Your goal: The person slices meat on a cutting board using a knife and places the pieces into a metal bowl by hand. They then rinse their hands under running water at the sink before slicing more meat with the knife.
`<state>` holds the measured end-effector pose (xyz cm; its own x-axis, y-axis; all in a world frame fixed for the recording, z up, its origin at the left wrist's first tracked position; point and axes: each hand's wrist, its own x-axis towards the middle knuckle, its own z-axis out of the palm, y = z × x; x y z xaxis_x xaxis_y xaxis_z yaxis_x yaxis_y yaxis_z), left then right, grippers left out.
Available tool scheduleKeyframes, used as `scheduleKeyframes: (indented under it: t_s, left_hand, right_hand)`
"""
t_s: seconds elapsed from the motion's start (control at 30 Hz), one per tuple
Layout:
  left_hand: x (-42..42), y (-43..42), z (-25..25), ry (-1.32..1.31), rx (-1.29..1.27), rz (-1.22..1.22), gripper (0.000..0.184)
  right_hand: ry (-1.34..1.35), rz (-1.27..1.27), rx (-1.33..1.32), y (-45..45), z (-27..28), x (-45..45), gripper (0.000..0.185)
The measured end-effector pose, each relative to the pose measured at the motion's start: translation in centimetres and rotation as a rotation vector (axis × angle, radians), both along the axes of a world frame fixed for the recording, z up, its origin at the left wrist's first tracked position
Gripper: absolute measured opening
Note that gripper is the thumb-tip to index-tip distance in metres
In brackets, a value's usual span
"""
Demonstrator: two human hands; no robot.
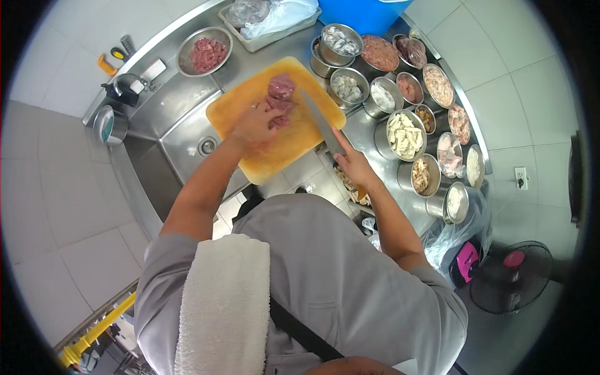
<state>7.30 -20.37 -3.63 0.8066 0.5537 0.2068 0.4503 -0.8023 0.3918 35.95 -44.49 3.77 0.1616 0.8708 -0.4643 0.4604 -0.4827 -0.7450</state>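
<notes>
Raw red meat [281, 87] lies in a row of pieces on a yellow cutting board [231, 112]. My left hand [253, 125] rests at the near left side of the meat, its bent fingers holding the lower pieces against the board. In my right hand [353, 165] is the handle of a large knife [322, 122]. The long blade points away from me and to the left, over the board's right part. A narrow gap separates the blade from the meat. Reddish wet stains mark the board near my left hand.
The board spans the steel sink [181, 119]. A bowl of cut meat [208, 55] stands behind its left side. Several steel containers of food, one holding pale strips [405, 134], crowd the right counter. A tray [275, 40] with plastic bags and a blue bin [362, 14] are at the back.
</notes>
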Motion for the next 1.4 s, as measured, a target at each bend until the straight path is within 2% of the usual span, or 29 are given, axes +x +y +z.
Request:
scheduleKeyframes:
  t_s: [0.03,0.1,0.23,0.3,0.33,0.4,0.43,0.5,0.53,0.6,0.67,0.73,0.8,0.87,0.93,0.97,1.0,1.07,1.13,1.2,1.27,1.4]
  left_hand:
    - [1.0,-0.2,1.1,0.001,0.002,-0.006,0.041]
    - [3.1,-0.6,2.9,0.411,-0.149,-0.029,0.040]
    - [5.8,0.0,-1.9,0.419,-0.074,-0.144,0.037]
    - [6.7,0.7,-3.4,0.634,-0.017,-0.229,0.028]
    - [6.1,1.4,-4.3,0.645,-0.006,-0.221,0.028]
    - [4.6,2.2,-5.1,0.340,0.020,-0.205,0.020]
    - [4.1,2.6,-4.9,0.348,0.025,-0.210,0.020]
    - [3.3,3.5,-3.9,0.104,-0.211,-0.132,0.009]
    - [2.9,3.7,-2.6,0.106,-0.210,-0.138,0.009]
    - [1.8,4.5,-0.3,-0.132,-0.892,0.283,0.003]
    - [-0.7,8.1,-1.7,-0.524,-1.146,0.348,0.006]
    - [-3.5,12.6,-0.4,-0.882,-1.183,0.423,0.007]
    - [-6.0,17.3,3.5,-1.025,-1.095,0.404,0.010]
    - [-7.9,23.5,4.2,-1.102,-1.061,0.342,0.014]
    - [-7.4,27.7,4.7,-0.998,-0.998,0.623,0.019]
    - [-7.2,27.7,3.7,-0.990,-1.019,0.619,0.019]
    - [-6.9,27.5,2.3,-0.474,-0.358,0.796,0.026]
    - [-6.2,26.8,1.0,-0.056,0.364,0.582,0.044]
    - [-3.9,22.2,1.1,-0.048,0.042,0.222,0.039]
    - [-1.0,16.1,0.8,0.180,-0.143,-0.153,0.031]
    - [0.8,10.8,-0.2,0.084,-0.023,-0.402,0.027]
    - [3.9,8.4,-2.3,0.187,0.032,-0.347,0.027]
  right_hand:
    - [0.001,-0.006,0.002,-0.4,0.6,-0.3,0.086]
    - [0.038,-0.059,-0.086,-1.0,1.4,-0.8,0.086]
    - [0.112,-0.116,-0.095,-1.9,0.3,-1.7,0.086]
    - [0.095,-0.123,-0.075,-1.7,0.1,-2.0,0.086]
    - [0.106,-0.118,-0.062,-1.6,-0.1,-2.1,0.086]
    - [0.098,-0.160,-0.021,-1.9,-0.6,-2.3,0.086]
    - [0.106,-0.164,-0.016,-2.2,-0.7,-2.3,0.086]
    - [0.141,-0.237,-0.013,-2.5,-0.9,-2.2,0.084]
    - [0.146,-0.246,-0.004,-2.9,-1.4,-2.1,0.084]
    - [0.183,-0.282,0.022,-3.6,-2.0,-2.0,0.084]
    - [0.216,-0.318,0.043,-4.0,-2.0,-2.2,0.085]
    - [0.240,-0.358,0.059,-4.3,-1.5,-2.6,0.086]
    - [0.240,-0.380,0.048,-4.6,-0.8,-3.1,0.086]
    - [0.239,-0.400,0.035,-4.3,-0.3,-3.8,0.086]
    - [0.193,-0.373,0.039,-4.6,0.0,-4.2,0.086]
    - [0.187,-0.388,0.026,-4.8,-0.1,-4.4,0.086]
    - [0.209,-0.407,0.025,-4.7,-0.2,-4.7,0.087]
    - [0.210,-0.421,0.050,-4.6,-0.9,-4.8,0.086]
    - [0.237,-0.448,0.076,-4.9,-1.5,-5.0,0.086]
    - [0.247,-0.457,0.069,-5.3,-1.2,-5.4,0.086]
    - [0.243,-0.446,0.036,-5.5,-1.3,-5.3,0.086]
    - [0.237,-0.420,0.026,-5.1,-0.9,-5.1,0.086]
